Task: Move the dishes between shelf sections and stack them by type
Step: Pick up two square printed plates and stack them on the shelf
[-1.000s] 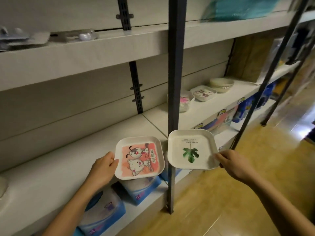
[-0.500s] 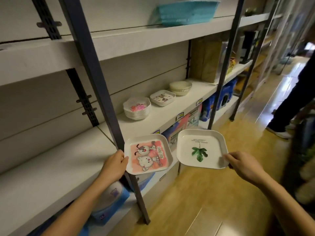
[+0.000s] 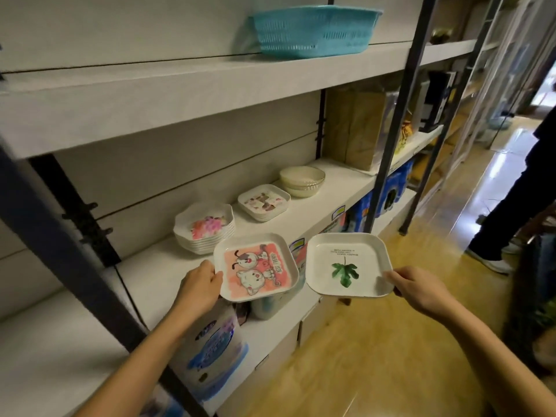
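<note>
The person stands before the middle shelf (image 3: 162,275) with a square plate in each hand. The left hand (image 3: 198,291) has its fingers (image 3: 214,276) clamped on the near left rim of the cartoon plate (image 3: 255,267), held just above the shelf's front edge. The right hand (image 3: 418,291) is clamped on the near right corner of the leaf plate (image 3: 347,264), held out over the floor, clear of the shelf.

On the shelf behind stand three piles: the flower plates (image 3: 204,228), the square patterned plates (image 3: 264,203) and the cream bowls (image 3: 302,180).

Judgement: both plates are square, so neither suits the scalloped flower pile. Each should be kept level, carried past the dark upright (image 3: 391,139) and set down one at a time, corners aligned. Whether the cartoon print matches the square pile cannot be told; if not, a fresh pile beside it is advised.
</note>
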The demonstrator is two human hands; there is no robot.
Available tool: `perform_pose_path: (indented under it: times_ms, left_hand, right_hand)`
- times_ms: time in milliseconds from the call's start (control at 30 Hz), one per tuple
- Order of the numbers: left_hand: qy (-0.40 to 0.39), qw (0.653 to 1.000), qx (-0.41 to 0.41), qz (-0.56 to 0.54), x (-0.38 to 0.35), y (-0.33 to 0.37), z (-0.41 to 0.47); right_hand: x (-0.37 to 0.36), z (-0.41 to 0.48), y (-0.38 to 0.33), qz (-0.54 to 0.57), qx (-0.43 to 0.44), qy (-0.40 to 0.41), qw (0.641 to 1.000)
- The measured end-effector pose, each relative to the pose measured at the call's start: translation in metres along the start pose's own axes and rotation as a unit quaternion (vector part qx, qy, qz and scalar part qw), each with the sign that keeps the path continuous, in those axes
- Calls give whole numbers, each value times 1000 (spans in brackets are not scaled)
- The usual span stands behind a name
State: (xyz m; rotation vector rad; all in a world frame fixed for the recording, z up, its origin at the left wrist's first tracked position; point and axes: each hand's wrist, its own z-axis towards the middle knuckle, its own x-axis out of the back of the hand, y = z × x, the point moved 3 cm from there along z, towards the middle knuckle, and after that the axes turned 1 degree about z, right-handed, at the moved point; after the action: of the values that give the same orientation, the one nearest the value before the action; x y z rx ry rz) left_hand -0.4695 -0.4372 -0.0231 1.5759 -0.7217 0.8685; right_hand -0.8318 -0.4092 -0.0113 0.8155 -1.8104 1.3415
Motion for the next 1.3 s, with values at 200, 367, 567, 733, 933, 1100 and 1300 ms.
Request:
perform_pose_path:
  times_ms: [200, 367, 567, 733, 933, 1100, 1300]
  left_hand:
    - [10, 1000, 21, -2, -7, 23, 54]
    - [19, 998, 63, -5, -4, 21, 78]
    - [57, 991, 121, 15, -6, 23, 92]
    - [110, 975, 194, 2, -10, 32, 100]
    - [142, 952, 270, 7, -22, 51, 107]
    - [181, 937, 298, 0, -31, 59, 104]
    - [185, 923, 337, -2, -44, 66, 105]
  right_hand:
    - [16, 82, -15, -13, 35, -14, 999]
    - [10, 137, -27, 0, 65, -41, 997]
    - [3, 211, -55, -6, 132, -102, 986]
    - [-8, 285, -82, -53, 198, -132, 970]
    - [-23, 353, -128, -116, 275, -146, 943]
    - [-44, 388, -165, -156, 311, -162, 924]
    - [-63, 409, -192, -204, 308, -167, 914]
